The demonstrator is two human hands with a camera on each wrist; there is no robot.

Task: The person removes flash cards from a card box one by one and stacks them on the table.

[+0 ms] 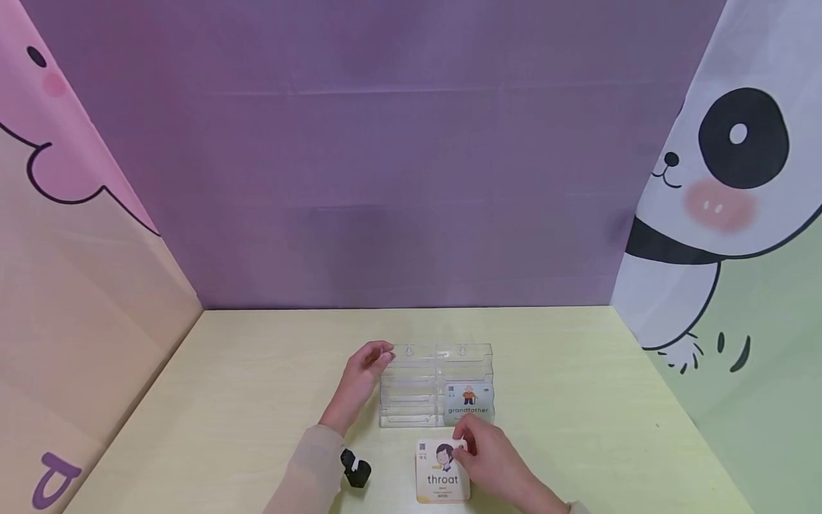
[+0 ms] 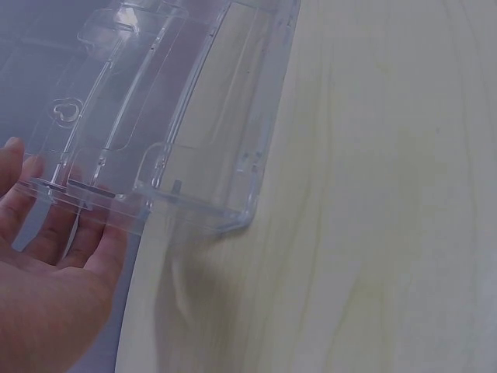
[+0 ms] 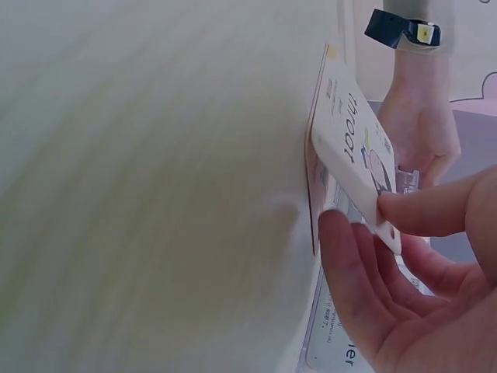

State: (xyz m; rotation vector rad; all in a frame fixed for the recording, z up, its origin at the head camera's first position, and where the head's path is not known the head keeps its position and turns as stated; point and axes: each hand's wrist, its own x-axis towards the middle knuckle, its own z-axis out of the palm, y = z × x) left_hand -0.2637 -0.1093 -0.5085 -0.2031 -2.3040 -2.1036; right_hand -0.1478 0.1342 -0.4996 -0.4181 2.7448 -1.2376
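A clear plastic card rack (image 1: 408, 385) with two columns of pockets leans back on the table. My left hand (image 1: 364, 371) holds its upper left corner, thumb in front and fingers behind, as the left wrist view (image 2: 70, 264) also shows. In the lower right pocket sits a "grandfather" card (image 1: 469, 403). In front of the rack is a "throat" card (image 1: 443, 480) with a drawn figure. My right hand (image 1: 489, 453) pinches that card by its upper right part. In the right wrist view the throat card (image 3: 357, 148) is tilted up, with another card edge (image 3: 310, 171) beneath it.
A black device (image 1: 356, 471) is strapped at the left wrist, over the light sleeve (image 1: 308, 467). Pale wood tabletop (image 1: 257, 378) extends around the rack. Behind stands a purple backdrop (image 1: 398, 178), with printed cloth panels on both sides, a panda (image 1: 713, 207) on the right one.
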